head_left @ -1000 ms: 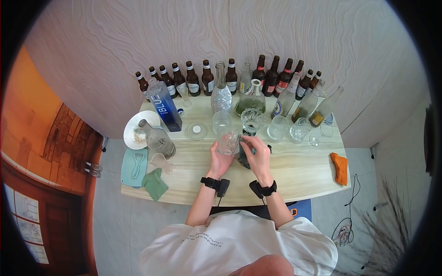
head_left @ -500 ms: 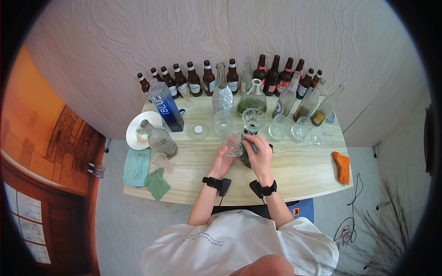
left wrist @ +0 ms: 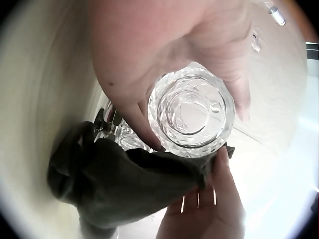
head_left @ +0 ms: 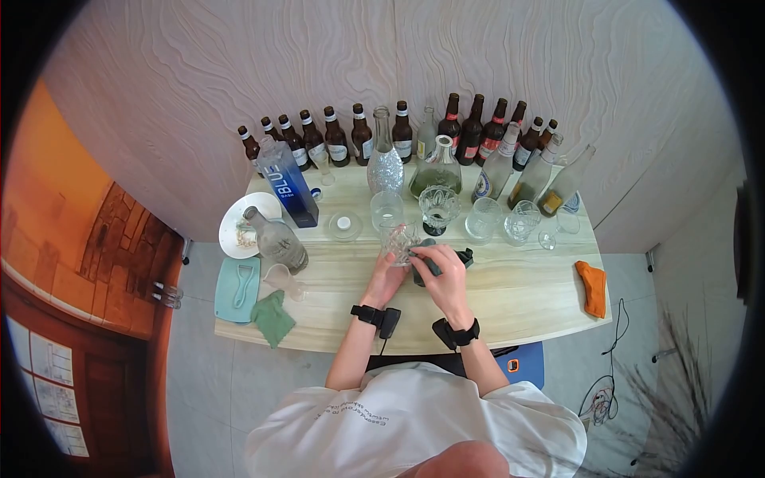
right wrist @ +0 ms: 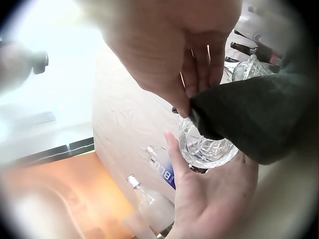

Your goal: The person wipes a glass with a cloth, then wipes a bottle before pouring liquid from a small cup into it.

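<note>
Over the middle of the table, my left hand [head_left: 384, 280] holds a clear cut-glass tumbler [head_left: 396, 247]. Its thumb and fingers curl round the glass wall, and the round base [left wrist: 192, 112] faces the left wrist camera. My right hand [head_left: 446, 280] pinches a dark green cloth [right wrist: 264, 114] between thumb and fingertips at the edge of the tumbler. The rest of that cloth hangs down beside the glass, partly hidden behind the right hand in the head view.
Clear glasses [head_left: 483, 220] and a footed glass bowl [head_left: 438, 207] stand beyond the hands. Several brown bottles [head_left: 335, 139] line the back. At left are a blue bottle [head_left: 291, 191], a grey bottle [head_left: 277, 243], a plate [head_left: 229, 209] and a green cloth [head_left: 272, 319]. An orange cloth [head_left: 591, 290] lies right.
My right hand has moved slightly toward my body along the tumbler's edge with the dark cloth. The left hand keeps its grip, and the tumbler has shifted and tilted a little.
</note>
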The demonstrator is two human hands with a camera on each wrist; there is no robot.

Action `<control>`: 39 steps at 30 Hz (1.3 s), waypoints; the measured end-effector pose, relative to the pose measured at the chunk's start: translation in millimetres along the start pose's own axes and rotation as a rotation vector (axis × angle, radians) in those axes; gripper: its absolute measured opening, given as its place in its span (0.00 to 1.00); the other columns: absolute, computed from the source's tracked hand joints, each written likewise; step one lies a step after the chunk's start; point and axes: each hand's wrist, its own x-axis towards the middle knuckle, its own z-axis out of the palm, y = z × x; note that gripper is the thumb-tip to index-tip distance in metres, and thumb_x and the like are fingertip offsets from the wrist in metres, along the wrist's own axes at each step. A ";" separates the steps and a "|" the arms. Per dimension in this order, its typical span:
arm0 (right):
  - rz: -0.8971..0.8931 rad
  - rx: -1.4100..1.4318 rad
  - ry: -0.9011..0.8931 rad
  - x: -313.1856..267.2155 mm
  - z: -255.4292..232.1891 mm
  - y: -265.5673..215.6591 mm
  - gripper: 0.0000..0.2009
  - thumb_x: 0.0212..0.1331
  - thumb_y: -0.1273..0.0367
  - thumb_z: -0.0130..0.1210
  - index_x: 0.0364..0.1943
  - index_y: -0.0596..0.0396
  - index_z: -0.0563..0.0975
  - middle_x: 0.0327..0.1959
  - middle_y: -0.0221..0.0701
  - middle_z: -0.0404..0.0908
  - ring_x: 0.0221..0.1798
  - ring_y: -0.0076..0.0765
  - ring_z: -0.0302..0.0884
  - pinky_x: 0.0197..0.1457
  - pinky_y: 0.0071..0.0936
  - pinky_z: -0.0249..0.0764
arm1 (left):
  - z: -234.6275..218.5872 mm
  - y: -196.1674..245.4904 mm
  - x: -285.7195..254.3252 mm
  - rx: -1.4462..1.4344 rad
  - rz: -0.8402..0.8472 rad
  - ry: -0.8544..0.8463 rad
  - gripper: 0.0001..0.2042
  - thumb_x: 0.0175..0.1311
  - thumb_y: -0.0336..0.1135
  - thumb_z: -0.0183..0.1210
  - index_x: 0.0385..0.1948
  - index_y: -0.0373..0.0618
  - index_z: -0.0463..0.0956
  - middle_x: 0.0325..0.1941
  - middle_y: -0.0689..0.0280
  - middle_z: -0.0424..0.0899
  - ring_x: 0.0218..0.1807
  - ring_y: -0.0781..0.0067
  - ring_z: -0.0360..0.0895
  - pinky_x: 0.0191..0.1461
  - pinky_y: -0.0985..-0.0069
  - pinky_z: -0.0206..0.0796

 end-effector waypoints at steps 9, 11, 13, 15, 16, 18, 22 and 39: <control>0.185 0.076 0.126 21.9 -4.3 15.0 0.10 0.61 0.76 0.71 0.46 0.59 0.88 0.37 0.38 0.89 0.40 0.41 0.87 0.47 0.34 0.81 | 6.0 0.9 -1.6 0.005 -0.050 -0.018 0.53 0.62 0.68 0.70 0.83 0.45 0.57 0.80 0.63 0.71 0.79 0.66 0.68 0.85 0.60 0.55; 0.187 0.085 0.094 17.1 -3.3 14.7 0.10 0.60 0.76 0.71 0.46 0.59 0.88 0.36 0.37 0.89 0.39 0.40 0.87 0.46 0.34 0.81 | 1.4 -3.0 -0.3 -0.014 -0.034 0.024 0.49 0.67 0.67 0.65 0.82 0.44 0.58 0.80 0.62 0.70 0.80 0.65 0.67 0.86 0.59 0.53; 0.161 0.077 0.065 7.9 -1.4 10.6 0.10 0.60 0.76 0.72 0.45 0.58 0.88 0.36 0.36 0.88 0.38 0.39 0.87 0.45 0.34 0.81 | -5.3 -5.1 0.2 -0.061 -0.050 0.077 0.45 0.72 0.66 0.60 0.82 0.44 0.59 0.81 0.62 0.70 0.81 0.65 0.66 0.86 0.58 0.52; 0.142 0.104 -0.006 1.0 0.0 4.4 0.10 0.58 0.75 0.73 0.45 0.58 0.88 0.35 0.36 0.88 0.38 0.39 0.86 0.44 0.35 0.81 | -10.5 -2.8 1.7 -0.091 -0.050 0.037 0.41 0.76 0.65 0.56 0.80 0.44 0.61 0.80 0.62 0.71 0.80 0.64 0.66 0.85 0.57 0.53; 0.133 0.118 -0.041 -1.3 0.3 1.5 0.10 0.58 0.75 0.73 0.44 0.58 0.89 0.35 0.35 0.88 0.38 0.39 0.86 0.44 0.35 0.81 | -10.9 -1.3 1.8 -0.106 -0.049 0.017 0.39 0.77 0.64 0.54 0.80 0.45 0.61 0.80 0.62 0.71 0.80 0.64 0.67 0.85 0.57 0.53; 0.094 0.081 -0.052 -2.4 0.0 -0.5 0.11 0.56 0.75 0.74 0.43 0.57 0.89 0.34 0.35 0.87 0.38 0.39 0.86 0.43 0.35 0.80 | -9.3 -0.7 0.3 -0.092 -0.065 -0.017 0.40 0.74 0.64 0.60 0.78 0.45 0.63 0.77 0.62 0.74 0.78 0.63 0.69 0.84 0.57 0.54; 0.052 0.034 -0.017 0.7 -1.7 -1.2 0.10 0.56 0.76 0.74 0.42 0.58 0.88 0.34 0.35 0.87 0.38 0.39 0.85 0.43 0.35 0.80 | -11.1 -7.5 -2.5 -0.016 -0.025 0.037 0.44 0.65 0.61 0.71 0.77 0.47 0.65 0.73 0.63 0.77 0.75 0.63 0.72 0.82 0.59 0.58; 0.085 0.064 -0.050 2.3 -8.9 0.7 0.10 0.54 0.77 0.75 0.40 0.57 0.89 0.33 0.34 0.88 0.36 0.37 0.86 0.42 0.33 0.80 | 0.2 1.8 0.8 -0.087 -0.105 0.041 0.46 0.67 0.63 0.69 0.81 0.46 0.60 0.79 0.62 0.72 0.79 0.63 0.69 0.83 0.57 0.56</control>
